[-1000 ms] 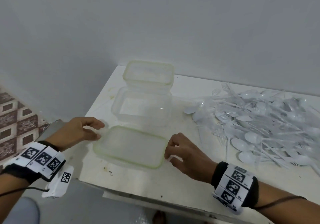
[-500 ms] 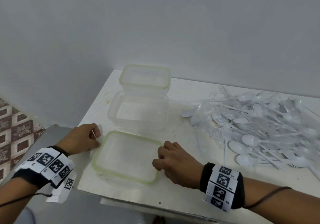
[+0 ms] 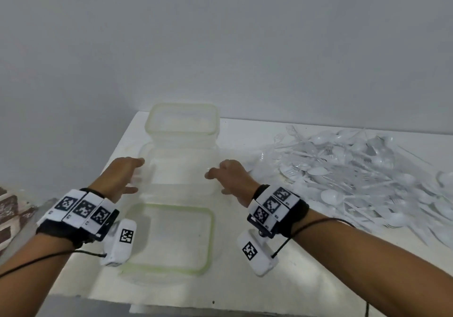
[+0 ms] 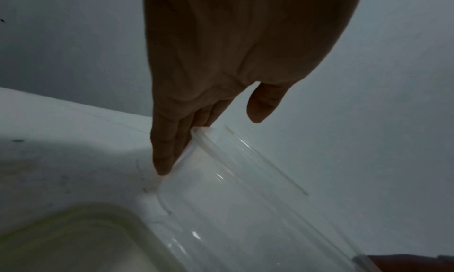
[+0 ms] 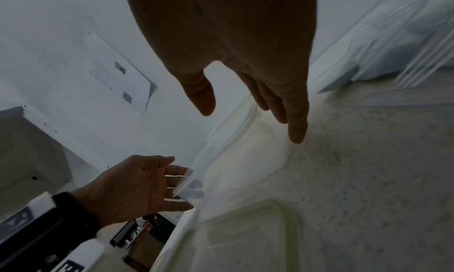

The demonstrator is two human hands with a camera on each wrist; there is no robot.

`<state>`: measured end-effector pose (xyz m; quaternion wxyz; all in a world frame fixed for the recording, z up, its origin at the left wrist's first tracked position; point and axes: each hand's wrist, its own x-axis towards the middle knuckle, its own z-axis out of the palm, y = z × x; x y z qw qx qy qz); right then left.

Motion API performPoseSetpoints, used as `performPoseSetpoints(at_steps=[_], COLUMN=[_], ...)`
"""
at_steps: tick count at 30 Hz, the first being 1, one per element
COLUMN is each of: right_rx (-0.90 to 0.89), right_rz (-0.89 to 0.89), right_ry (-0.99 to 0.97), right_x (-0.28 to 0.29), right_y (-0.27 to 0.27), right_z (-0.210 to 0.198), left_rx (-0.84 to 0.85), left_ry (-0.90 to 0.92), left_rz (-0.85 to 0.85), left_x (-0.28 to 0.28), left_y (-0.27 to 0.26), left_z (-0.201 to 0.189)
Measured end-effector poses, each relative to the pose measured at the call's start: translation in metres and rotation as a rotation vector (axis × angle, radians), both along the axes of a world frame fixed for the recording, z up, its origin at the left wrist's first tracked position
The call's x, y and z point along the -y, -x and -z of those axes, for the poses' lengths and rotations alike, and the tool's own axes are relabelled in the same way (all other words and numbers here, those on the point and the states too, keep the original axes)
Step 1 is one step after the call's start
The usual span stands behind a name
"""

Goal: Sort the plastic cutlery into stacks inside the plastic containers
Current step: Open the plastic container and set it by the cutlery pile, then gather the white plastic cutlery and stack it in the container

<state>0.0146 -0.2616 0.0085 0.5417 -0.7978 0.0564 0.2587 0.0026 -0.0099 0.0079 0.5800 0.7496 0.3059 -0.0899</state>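
Left hand: the left hand (image 3: 122,178) sits at centre left of the head view, its straight fingers (image 4: 169,150) laid against the left end wall of the clear container (image 3: 180,169), thumb held apart above the rim; the hand is wide, not curled round anything.
Right hand: the right hand (image 3: 232,178) is at the centre of the head view, at the right end of the same container. The right wrist view shows its fingers (image 5: 294,120) extended and spread beside the container's rim, thumb apart; whether they touch the wall I cannot tell.
Clear container: open-topped, upright on the tabletop (image 3: 245,280), in the middle of the frame between the two hands.
Second container: a lidded container (image 3: 182,120) with a pale green rim stands just behind the clear one, toward the wall (image 3: 245,47), at upper centre.
Lid: a green-rimmed lid (image 3: 169,238) lies flat on the tabletop at lower centre, just in front of the clear container, near the table's front edge.
Cutlery: a loose pile of plastic cutlery (image 3: 355,177), white and clear spoons and forks mixed together, covers the right side of the tabletop, just beside the right hand.
Wrists: both carry black bands with square printed markers (image 3: 83,208).
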Motion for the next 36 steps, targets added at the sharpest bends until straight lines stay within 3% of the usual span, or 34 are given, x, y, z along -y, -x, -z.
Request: performPoseSetpoints(at_steps=[10, 17, 24, 29, 36], right_rx=[0.099, 0.366, 0.199, 0.127, 0.043], right_rz=[0.113, 0.19, 0.224, 0.257, 0.247], right_ry=[-0.089, 0.113, 0.21, 0.169, 0.221], right_x=[0.04, 0.142, 0.283, 0.38, 0.447], right_y=[0.025, 0.061, 0.107, 0.14, 0.165], right_z=[-0.036, -0.07, -0.082, -0.074, -0.049], left_rx=[0.177, 0.312, 0.308, 0.279, 0.166], left_ry=[-0.011, 0.045, 0.118, 0.023, -0.043], left_rz=[0.03, 0.138, 0.291, 0.405, 0.424], left_x=[0.051, 0.154, 0.279, 0.348, 0.398], left_y=[0.027, 0.06, 0.098, 0.132, 0.166], left_z=[-0.051, -0.084, -0.092, -0.08, -0.055])
